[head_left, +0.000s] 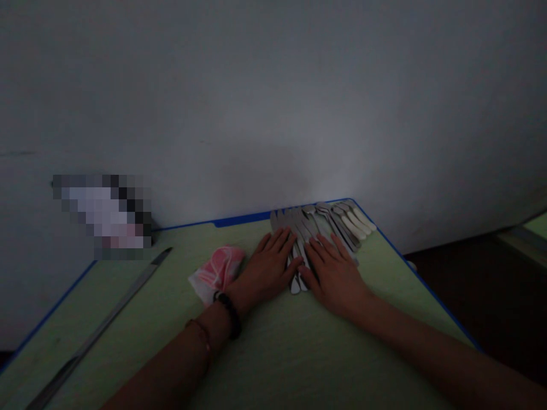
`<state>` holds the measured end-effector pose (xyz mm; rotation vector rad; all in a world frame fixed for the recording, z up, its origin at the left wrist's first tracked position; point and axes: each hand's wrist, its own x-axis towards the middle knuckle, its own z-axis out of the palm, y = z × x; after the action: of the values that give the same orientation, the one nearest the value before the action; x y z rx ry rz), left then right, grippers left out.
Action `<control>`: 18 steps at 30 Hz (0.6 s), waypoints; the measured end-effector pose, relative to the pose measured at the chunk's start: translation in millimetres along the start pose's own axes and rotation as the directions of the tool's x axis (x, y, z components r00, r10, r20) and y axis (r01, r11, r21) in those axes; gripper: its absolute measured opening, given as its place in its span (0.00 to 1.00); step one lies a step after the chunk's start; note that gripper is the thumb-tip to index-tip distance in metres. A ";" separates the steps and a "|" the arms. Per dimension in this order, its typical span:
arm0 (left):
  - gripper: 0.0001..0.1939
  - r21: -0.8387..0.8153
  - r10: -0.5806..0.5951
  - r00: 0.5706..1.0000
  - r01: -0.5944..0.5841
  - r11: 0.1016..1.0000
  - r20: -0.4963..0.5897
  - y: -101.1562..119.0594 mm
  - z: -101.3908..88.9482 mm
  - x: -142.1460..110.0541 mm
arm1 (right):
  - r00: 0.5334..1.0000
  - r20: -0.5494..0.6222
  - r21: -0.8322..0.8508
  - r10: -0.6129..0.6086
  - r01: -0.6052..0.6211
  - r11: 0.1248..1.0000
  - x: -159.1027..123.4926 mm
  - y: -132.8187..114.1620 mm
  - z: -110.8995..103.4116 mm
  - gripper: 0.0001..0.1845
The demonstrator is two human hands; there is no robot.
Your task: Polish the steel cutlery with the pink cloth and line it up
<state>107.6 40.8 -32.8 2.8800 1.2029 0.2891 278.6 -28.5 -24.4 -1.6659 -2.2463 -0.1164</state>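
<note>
My left hand lies flat, fingers stretched out, over the left part of a row of cutlery. Beside it my right hand rests palm down with fingers apart on the same row; the two thumbs nearly meet. Between and beyond the hands show several metal table knives, their handle ends poking out under the thumbs. To their right lie metal spoons, then several pieces with white handles. Left of my left wrist sits a crumpled pink and white cloth. The hands hide much of the cutlery.
The pale green table has a blue edge and stands against a grey wall. A long thin metal blade-like strip lies along its left side. A blurred-out upright object is at the back left corner. Dark floor shows at right.
</note>
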 end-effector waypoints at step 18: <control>0.26 -0.022 -0.034 0.998 0.033 0.999 -0.056 13.1 -15.0 -14.3 | 0.986 -0.132 -0.079 -0.103 0.093 0.992 4.5 3.0 0.3 0.26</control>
<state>104.4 20.5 -19.4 2.8496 1.2473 0.3820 280.3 -23.4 -23.7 -1.5330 -2.2453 -0.3294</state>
